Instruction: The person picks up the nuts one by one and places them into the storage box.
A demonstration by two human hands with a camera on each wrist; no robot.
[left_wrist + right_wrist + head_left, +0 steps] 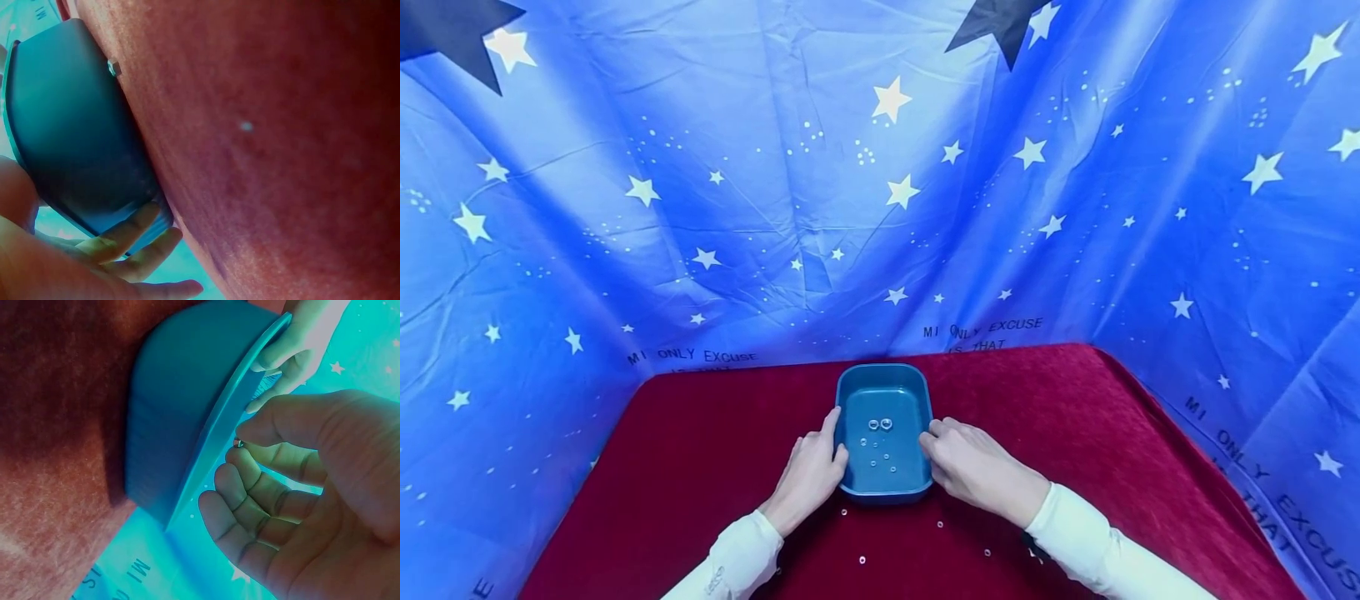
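Note:
A blue rectangular tray (883,485) with rounded corners stands on a red cloth. Inside lie two larger metal nuts (887,424) side by side and several smaller nuts (863,442). My left hand (811,468) holds the tray's left side, its thumb at the rim and fingers (128,234) along the outer wall. At the right rim, my right hand (973,467) pinches a small metal nut (238,443) between thumb and index finger, as the right wrist view shows. Its other fingers are loosely curled.
Several small nuts lie on the red cloth (715,467) in front of the tray, one nut (862,560) near the lower edge and another nut (987,552) close to the right sleeve. A blue star-printed curtain (820,183) hangs behind and at both sides.

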